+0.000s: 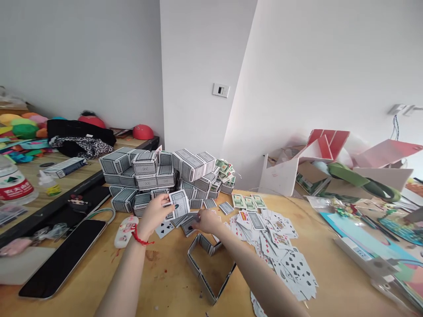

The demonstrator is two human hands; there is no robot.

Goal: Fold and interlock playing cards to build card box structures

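My left hand [156, 213], with a red cord round the wrist, pinches a folded-looking playing card [179, 202], its grey patterned back towards me. My right hand [207, 221] has its fingers curled down at the edge of a loose pile of grey-backed playing cards [188, 223] on the table. The fingertips are partly hidden, but they appear closed on a card there. Just in front of the hands stands a heart-shaped frame [197, 268] made of folded cards, partly covered by my right forearm. Behind the hands rise stacked blocks of folded cards [145, 164].
Face-up cards [291, 264] lie spread at the right, with green cards [248, 201] behind them. A white patterned case [125, 231] and a black tablet-like slab [64, 259] lie left. A power strip [361, 257] and a cluttered box [315, 176] stand right.
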